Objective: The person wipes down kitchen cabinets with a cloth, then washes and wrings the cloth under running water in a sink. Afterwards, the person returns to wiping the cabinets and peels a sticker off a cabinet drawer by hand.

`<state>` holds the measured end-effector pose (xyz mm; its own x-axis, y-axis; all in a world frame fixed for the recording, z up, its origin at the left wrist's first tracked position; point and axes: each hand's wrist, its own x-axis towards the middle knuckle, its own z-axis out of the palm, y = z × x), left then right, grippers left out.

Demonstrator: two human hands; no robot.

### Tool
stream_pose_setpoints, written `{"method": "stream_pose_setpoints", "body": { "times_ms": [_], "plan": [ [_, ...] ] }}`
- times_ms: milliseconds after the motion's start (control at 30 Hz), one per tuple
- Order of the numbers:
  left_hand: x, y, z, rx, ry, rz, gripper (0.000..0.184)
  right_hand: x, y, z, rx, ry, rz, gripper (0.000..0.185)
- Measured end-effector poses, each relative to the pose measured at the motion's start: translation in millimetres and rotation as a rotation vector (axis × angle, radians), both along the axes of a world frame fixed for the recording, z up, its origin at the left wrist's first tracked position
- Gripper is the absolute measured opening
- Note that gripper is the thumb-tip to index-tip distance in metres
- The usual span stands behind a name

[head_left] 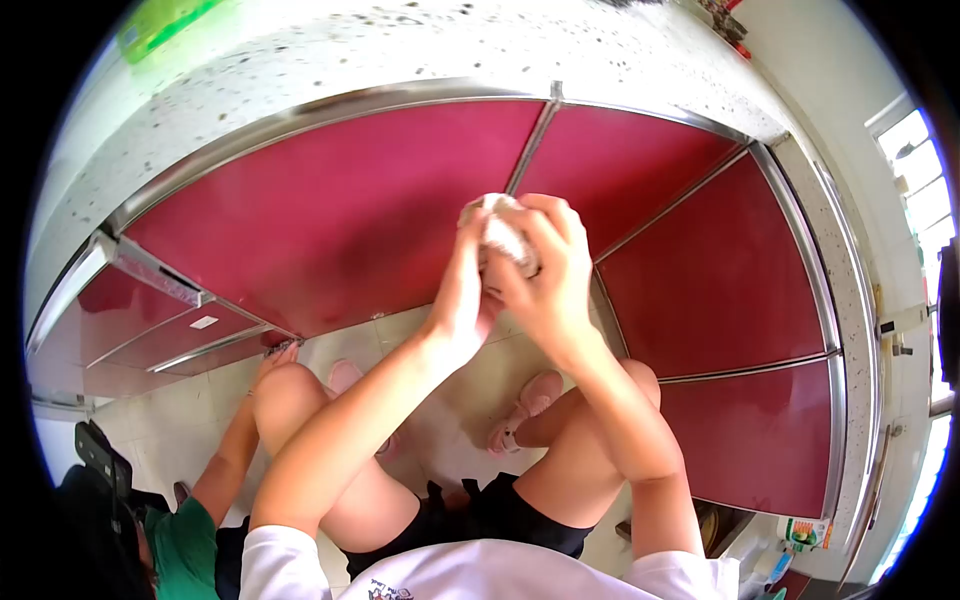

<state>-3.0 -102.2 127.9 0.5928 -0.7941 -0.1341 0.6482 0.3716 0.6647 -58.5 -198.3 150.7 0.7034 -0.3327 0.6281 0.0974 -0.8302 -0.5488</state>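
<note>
Your white shirt [490, 572] well clear, squeeze the crumpled cloth [510, 241] evenly between your left hand [463, 292] and right hand [548, 268], both clamped around it.

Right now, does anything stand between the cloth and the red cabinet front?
Nothing visible does. The whitish cloth sits between left grip and right grip, before the red cabinet front; contact is unclear. Another person's hand is off lower left.

Speckled white countertop [400, 50], metal trim [430, 93] along its front edge. Glossy red cabinet panels [330, 210] below, framed in silvery strips. Floor [440, 410] pale, tiled. Pale wall [830, 50] beyond countertop's right edge; bright daylight at barred window [925, 165].
</note>
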Motion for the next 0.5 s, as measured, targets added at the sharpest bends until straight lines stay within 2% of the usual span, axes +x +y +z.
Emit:
{"method": "stream_pose_setpoints", "body": {
  "times_ms": [33, 100, 233, 267, 367, 400, 500],
  "plan": [
    [-1, -2, 4, -0.012, 0.008, 0.056, 0.052, 2, 2, 1, -0.157, -0.027, 0.007, 0.031],
    [-4, -2, 10, -0.044, -0.025, 0.152, 0.047, 4, 1, 8, -0.066, -0.044, 0.016, 0.026],
    [-2, -4, 18, -0.119, -0.159, 0.228, 0.041, 7, -12, 14, 0.323, -0.016, 0.115, 0.022],
    [3, -1, 18, -0.134, -0.158, 0.223, 0.041, 9, -13, 12, 0.343, -0.041, 0.148, 0.020],
    [9, -4, 12, -0.202, -0.199, 0.276, 0.040, 9, -7, 16, 0.636, -0.049, 0.361, 0.026],
    [13, -5, 7, -0.223, -0.207, 0.286, 0.040, 7, -9, 20, 0.670, 0.030, 0.480, 0.031],
    [27, 0, -5, -0.232, -0.257, 0.274, 0.038, 10, -9, 9, 0.433, -0.084, 0.497, 0.036]
  ]
}}
